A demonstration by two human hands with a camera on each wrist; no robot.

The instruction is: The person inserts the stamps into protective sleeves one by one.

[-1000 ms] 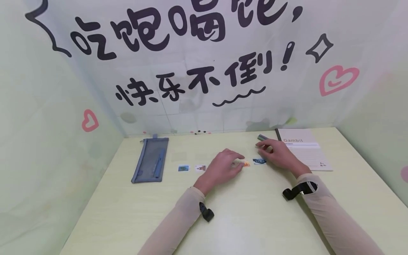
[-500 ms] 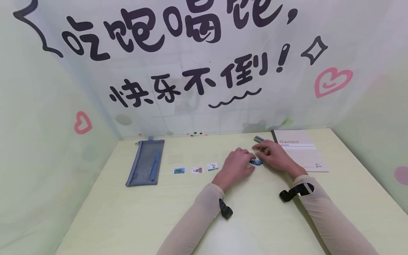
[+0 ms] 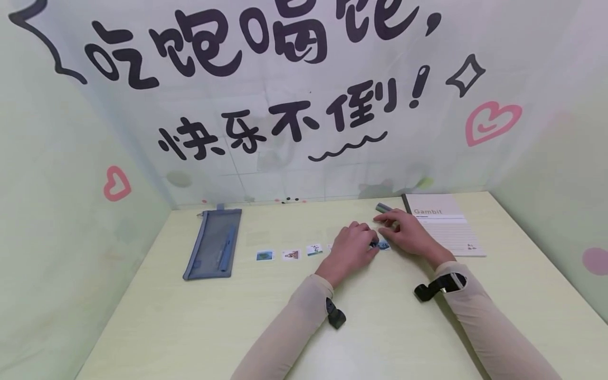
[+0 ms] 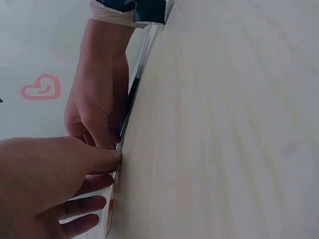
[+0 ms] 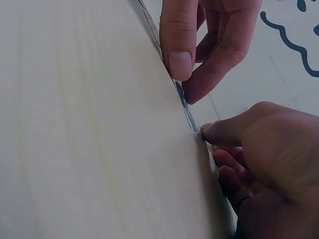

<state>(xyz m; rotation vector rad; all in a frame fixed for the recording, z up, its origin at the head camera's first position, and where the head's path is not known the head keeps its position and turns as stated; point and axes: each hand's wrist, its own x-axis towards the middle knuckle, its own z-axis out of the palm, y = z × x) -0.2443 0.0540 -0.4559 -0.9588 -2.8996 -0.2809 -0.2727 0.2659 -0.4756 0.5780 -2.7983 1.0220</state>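
Observation:
Small stamp-like picture cards lie in a row on the table: a blue-green one (image 3: 265, 255), one with a reddish figure (image 3: 291, 255) and a white one with green (image 3: 314, 249). Farther right, my left hand (image 3: 349, 250) pinches a dark blue card (image 3: 383, 245) between thumb and fingers, which hide part of it. In the right wrist view, that card's edge (image 5: 185, 102) runs from the left thumb to the right thumb. My right hand (image 3: 406, 230) rests at its right end, thumb near the corner, index finger extended apart. Another card under my left hand is mostly hidden.
A blue mesh pencil pouch (image 3: 214, 245) with a blue pen inside lies at the left. At the right is a notebook (image 3: 444, 224) marked Gambit. A short dark green object (image 3: 383, 207) lies behind my right hand. Faint pale squares (image 3: 258, 238) show behind the row.
My left hand has moved right, from beside an orange card to the dark blue card, and uncovered the white and green card. My right hand stays almost in place. The view has shifted slightly.

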